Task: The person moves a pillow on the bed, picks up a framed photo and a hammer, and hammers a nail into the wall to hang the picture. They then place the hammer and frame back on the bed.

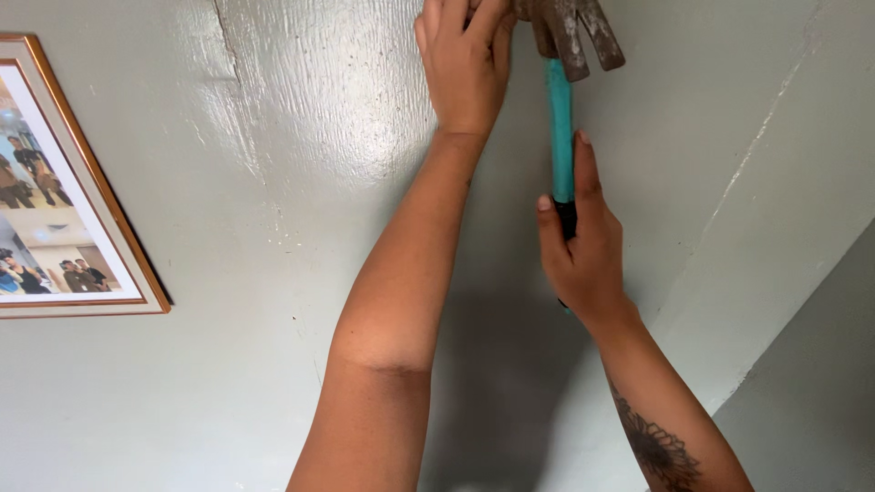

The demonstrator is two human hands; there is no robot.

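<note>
Right hand (583, 251) has its fingers wrapped tight around the teal handle of a claw hammer (560, 128), gripping low where the handle turns black. The rusty head sits up at the top edge, claw pointing right. Left hand (463, 64) is pressed against the grey-green wall (273, 182) just beside the head, fingers bunched together, tips cut off by the frame. Framed photo (64, 182) hangs off to the left.

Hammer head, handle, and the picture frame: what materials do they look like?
Hammer head: likely steel, dull brown, rust-speckled and worn. Handle: smooth teal coating, maybe rubber or painted, with a black section under the right hand. Picture frame: orange-brown moulding with a slight sheen, wood or wood-look.
</note>
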